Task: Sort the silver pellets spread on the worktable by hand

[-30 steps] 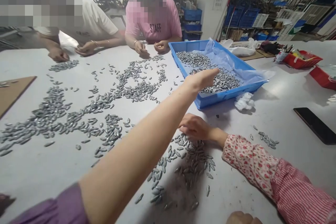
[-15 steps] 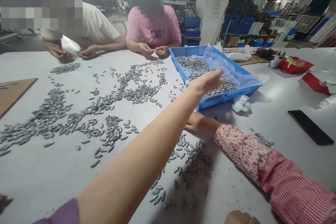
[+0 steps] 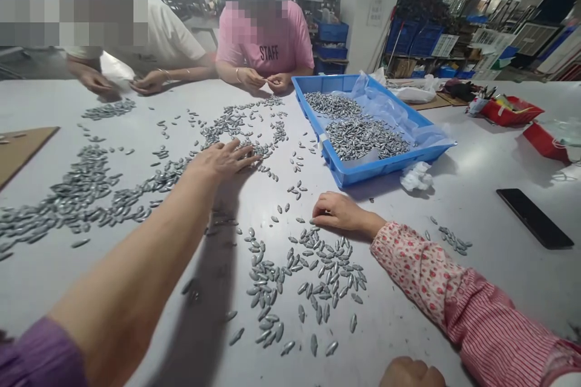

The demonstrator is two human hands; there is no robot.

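My left hand (image 3: 224,159) lies flat with its fingers spread on a band of small grey oval metal pieces (image 3: 136,190) that runs across the white table (image 3: 476,193). It holds nothing. My bare forearm and purple sleeve reach in from the lower left. Only the knuckles of my right hand (image 3: 411,373) show at the bottom edge, curled closed; what is inside is hidden. A co-worker's hand (image 3: 338,213) in a floral and striped sleeve rests beside a smaller scatter of the pieces (image 3: 313,278). A blue tray (image 3: 363,172) lined with plastic holds many more.
Two more people sit at the far side with their hands (image 3: 265,80) on the table. A black phone (image 3: 533,225) lies at the right, with red bins (image 3: 511,110) behind it. A brown board (image 3: 20,148) lies at the left, a crumpled white wad (image 3: 415,176) by the tray.
My left hand has swung from above the blue tray to the left and down onto the pieces on the table. The co-worker's hand has barely moved.
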